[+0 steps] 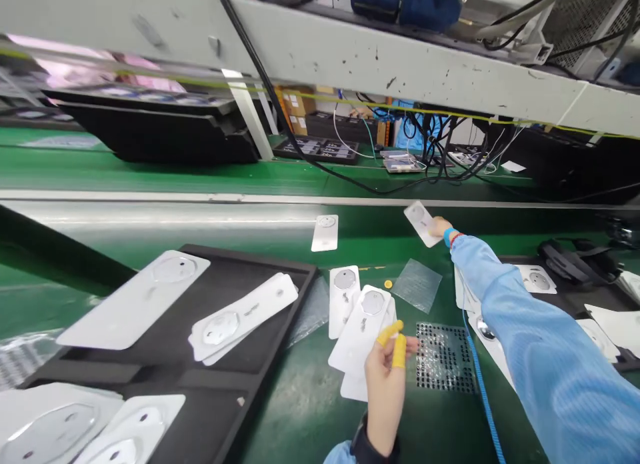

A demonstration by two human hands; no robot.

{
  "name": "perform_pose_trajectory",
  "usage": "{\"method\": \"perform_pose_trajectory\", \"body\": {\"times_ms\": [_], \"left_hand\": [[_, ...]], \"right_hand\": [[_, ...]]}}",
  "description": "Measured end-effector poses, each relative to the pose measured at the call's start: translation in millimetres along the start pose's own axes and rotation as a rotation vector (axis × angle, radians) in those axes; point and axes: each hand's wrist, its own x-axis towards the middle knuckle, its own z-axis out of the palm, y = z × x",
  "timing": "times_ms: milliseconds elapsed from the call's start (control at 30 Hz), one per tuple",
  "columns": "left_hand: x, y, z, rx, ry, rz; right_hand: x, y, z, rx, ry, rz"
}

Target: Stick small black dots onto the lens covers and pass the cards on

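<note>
My right hand (440,227), at the far side of the bench, is closed on a white rectangular plate (419,221) with a round grey disc near its end. My left hand (387,381) is in front of a small pile of similar white plates (361,327). Yellow finger cots cover two of its fingertips, which stand slightly apart with nothing seen between them. Just right of it lies a clear sheet of small black dots (445,377). Another white plate (325,234) lies alone farther back.
A black tray (200,397) on the left carries several white plates. A clear plastic piece (417,285) and a small yellow ring (388,284) lie mid-bench. A blue coiled cord (483,384) runs beneath my right arm. More plates and a dark tray (565,297) stand right. Cables (440,144) hang behind.
</note>
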Motion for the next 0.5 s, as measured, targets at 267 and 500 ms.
{"method": "perform_pose_trajectory", "body": {"times_ms": [267,500], "left_hand": [[3.4,15.7,-9.4,-0.08,0.098,0.046],[15.6,12.9,-43.1,0.373,0.139,-0.008]], "right_hand": [[-184.7,8.6,62.8,0.329,-0.473,-0.448],[-267.4,100.7,124.1,0.178,0.28,-0.571]]}}
